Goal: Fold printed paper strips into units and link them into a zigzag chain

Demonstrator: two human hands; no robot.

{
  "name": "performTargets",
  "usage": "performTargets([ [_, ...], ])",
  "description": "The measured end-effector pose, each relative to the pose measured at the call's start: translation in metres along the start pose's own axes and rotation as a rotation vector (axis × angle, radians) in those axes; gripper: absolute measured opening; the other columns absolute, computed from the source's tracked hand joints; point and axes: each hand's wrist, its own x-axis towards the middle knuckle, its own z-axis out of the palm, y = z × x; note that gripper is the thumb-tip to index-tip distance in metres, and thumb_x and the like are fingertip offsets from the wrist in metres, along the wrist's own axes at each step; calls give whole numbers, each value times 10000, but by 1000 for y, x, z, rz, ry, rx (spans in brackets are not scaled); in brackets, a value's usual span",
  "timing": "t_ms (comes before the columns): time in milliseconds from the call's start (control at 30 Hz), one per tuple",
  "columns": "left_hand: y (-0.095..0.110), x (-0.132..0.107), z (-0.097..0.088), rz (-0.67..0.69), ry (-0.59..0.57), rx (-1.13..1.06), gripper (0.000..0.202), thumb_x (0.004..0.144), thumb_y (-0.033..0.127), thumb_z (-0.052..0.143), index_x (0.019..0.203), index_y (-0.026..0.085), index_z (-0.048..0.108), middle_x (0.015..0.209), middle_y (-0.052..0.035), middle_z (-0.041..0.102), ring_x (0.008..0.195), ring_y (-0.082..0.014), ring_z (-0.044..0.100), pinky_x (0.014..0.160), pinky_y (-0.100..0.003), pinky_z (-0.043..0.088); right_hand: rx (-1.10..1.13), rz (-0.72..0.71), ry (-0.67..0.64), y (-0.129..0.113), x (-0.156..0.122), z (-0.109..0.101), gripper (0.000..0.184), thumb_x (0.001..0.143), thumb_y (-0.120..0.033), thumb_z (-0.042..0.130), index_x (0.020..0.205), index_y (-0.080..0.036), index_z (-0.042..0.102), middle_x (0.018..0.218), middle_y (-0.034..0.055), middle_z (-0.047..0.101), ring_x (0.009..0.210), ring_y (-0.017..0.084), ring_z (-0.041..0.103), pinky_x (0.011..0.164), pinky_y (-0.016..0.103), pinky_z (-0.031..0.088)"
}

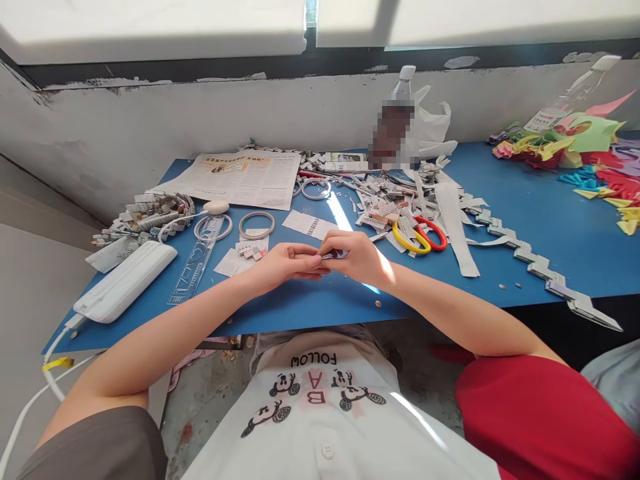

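at six o'clock over the blue table [280, 310], my right hand [356, 257] pinches a small piece [329, 255], likely paper, my left hand [286, 264] gripping it too. i judge it's being folded; next calls for fine, even pressure. a printed strip [306, 224] lies at eleven o'clock from it.

My left forearm [187, 320] and right forearm [450, 308], both bare, reach forward from wide-set, bent elbows, slanting inward so that my hands meet in front of me. My left hand [280, 265] keeps its fingers close together, only slightly bent, pointing right. My right hand [359, 257] arches at the knuckles, fingers curled in a pinching grip against the left fingertips.
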Motion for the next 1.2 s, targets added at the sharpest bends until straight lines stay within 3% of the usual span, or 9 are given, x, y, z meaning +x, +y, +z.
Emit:
performTargets([
  [67, 1, 0, -1, 6, 17, 80, 390, 705, 397, 797, 975, 128, 715, 946, -112, 754, 949, -257, 702, 885, -382, 543, 12, 78, -5, 0, 1, -1, 69, 735, -149, 671, 802, -165, 675, 703, 5, 606, 619, 117, 541, 576, 248, 449],
  [167, 1, -1, -3, 0, 13, 132, 390, 728, 493, 749, 868, 131, 715, 877, -112, 757, 855, -239, 717, 798, -355, 561, 144, 170, -41, -1, 3, -5, 264, 680, -240, 770, 918, -160, 693, 721, 11, 650, 638, 130, 570, 610, 271, 490],
  [333, 3, 0, -4, 65, 72, 222, 435, 769, 568, 674, 812, 136, 645, 771, -100, 742, 712, -202, 710, 658, -299, 552, 463, 343, -80, 3, 8, -12, 272, 706, -349, 766, 881, -145, 724, 739, 44, 709, 632, 147, 630, 619, 307, 535],
  [467, 2, -2, -2, 150, 91, 344, 447, 802, 595, 610, 808, 148, 600, 726, -71, 715, 646, -188, 691, 555, -265, 518, 599, 446, -67, 6, 9, -11, 289, 644, -338, 813, 829, -132, 728, 702, 46, 713, 599, 146, 636, 614, 318, 547],
  [700, 0, -3, -1, 252, 137, 587, 363, 836, 521, 595, 904, 165, 615, 753, -44, 695, 685, -181, 681, 532, -237, 498, 636, 480, -42, 3, 11, -10, 221, 622, -276, 806, 769, -129, 735, 642, 31, 692, 574, 135, 618, 608, 313, 543],
  [833, -4, -1, 0, 274, 150, 590, 323, 847, 491, 588, 898, 172, 596, 721, -35, 688, 649, -176, 679, 482, -223, 473, 632, 471, -39, 6, 11, -7, 205, 658, -259, 769, 818, -133, 740, 643, 22, 690, 577, 127, 616, 612, 299, 541],
  [967, -5, -1, -2, 291, 187, 519, 337, 844, 509, 584, 849, 172, 589, 653, -30, 676, 585, -173, 668, 432, -218, 430, 646, 449, -7, 7, 11, -2, 277, 702, -345, 757, 876, -133, 722, 678, 31, 701, 609, 137, 639, 631, 300, 555],
  [1200, 4, -1, -6, 270, 189, 440, 373, 775, 513, 670, 800, 141, 660, 667, -54, 697, 575, -163, 657, 444, -214, 407, 588, 406, 13, 3, 10, 2, 386, 723, -507, 726, 762, -125, 681, 656, 51, 689, 596, 149, 641, 615, 305, 557],
])
